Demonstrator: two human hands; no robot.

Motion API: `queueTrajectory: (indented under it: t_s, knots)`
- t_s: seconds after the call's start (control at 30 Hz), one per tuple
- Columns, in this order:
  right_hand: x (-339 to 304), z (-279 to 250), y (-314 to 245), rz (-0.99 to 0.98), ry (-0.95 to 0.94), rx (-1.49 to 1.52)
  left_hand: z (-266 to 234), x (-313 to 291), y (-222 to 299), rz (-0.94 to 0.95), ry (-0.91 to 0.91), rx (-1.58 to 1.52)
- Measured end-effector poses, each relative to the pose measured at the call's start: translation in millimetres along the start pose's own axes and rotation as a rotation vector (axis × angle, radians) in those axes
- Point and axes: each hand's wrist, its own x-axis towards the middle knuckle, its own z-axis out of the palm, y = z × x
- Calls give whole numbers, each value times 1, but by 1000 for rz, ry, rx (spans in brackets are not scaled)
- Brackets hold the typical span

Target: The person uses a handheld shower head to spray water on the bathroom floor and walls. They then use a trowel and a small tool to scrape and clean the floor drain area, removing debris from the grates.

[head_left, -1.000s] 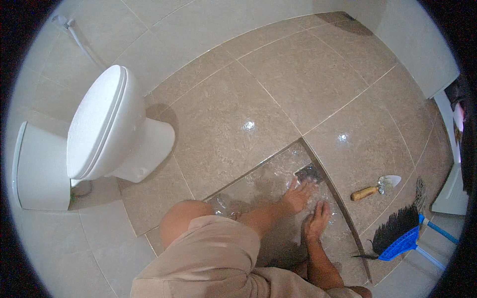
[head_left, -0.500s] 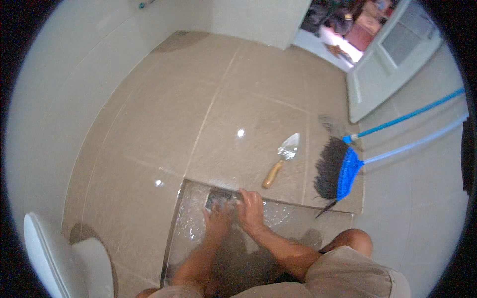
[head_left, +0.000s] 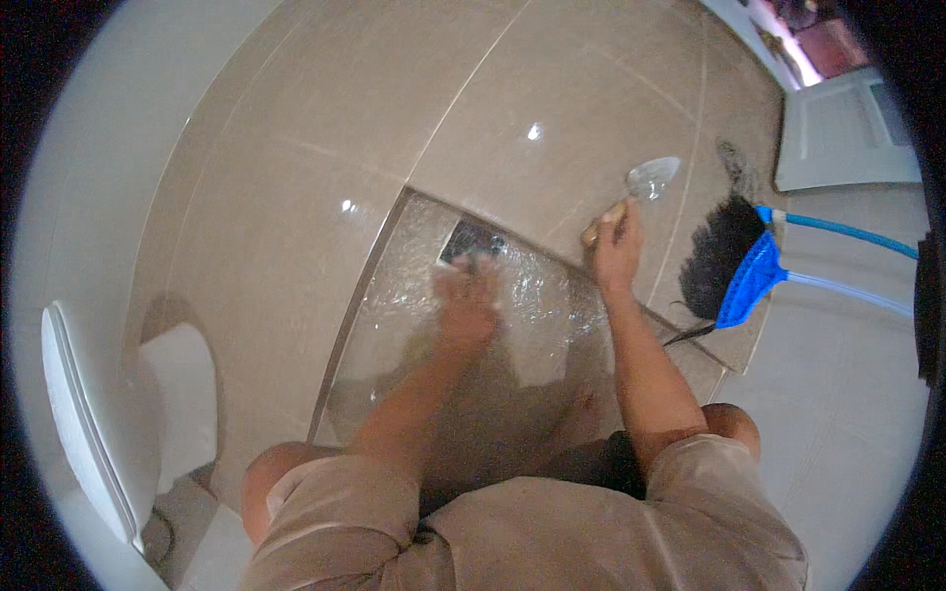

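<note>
A trowel (head_left: 654, 178) with a pointed metal blade and a wooden handle lies on the tiles beyond the edge of a sunken, wet floor section (head_left: 532, 345). My right hand (head_left: 618, 246) has its fingers closed on the handle; the blade points away to the far right. Within the wet section, a dark square drain opening (head_left: 471, 239) sits near the far left corner. My left hand (head_left: 467, 300) rests at its near edge, fingers stretched out under a film of water and partly blurred. No object shows in that hand.
On the right, a broom (head_left: 749, 281) with black bristles and a blue head lies by the wall, beside another blue pole (head_left: 847, 231). A white toilet (head_left: 94, 424) stands at the left. The white door (head_left: 847, 133) is at the far right, with a doorway behind it.
My right hand has left the drain area and moved right onto the trowel's handle. The left hand stays by the drain, which is now more uncovered. The view has tilted downward.
</note>
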Motion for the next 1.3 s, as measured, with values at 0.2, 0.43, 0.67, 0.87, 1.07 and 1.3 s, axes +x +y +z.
queueTrajectory:
  t_s: [0.2,0.43,0.67,0.87,1.07,1.3]
  knots:
    - [-10,-1,3,-170,54,-80,-26,49,-14,-110,-196,89]
    - [-4,-7,-14,-123,-5,-85,-14,29,-13,-53,-177,334]
    - [2,-6,0,-138,-62,-96,3,26,-19,-16,144,-55]
    - [3,-15,-12,1,-27,208,-19,53,-63,-112,49,185]
    - [-97,0,-44,-144,-387,-7,-22,52,-56,-190,58,-28]
    - [-170,70,-36,-518,-682,-609,-20,55,-57,-192,29,77]
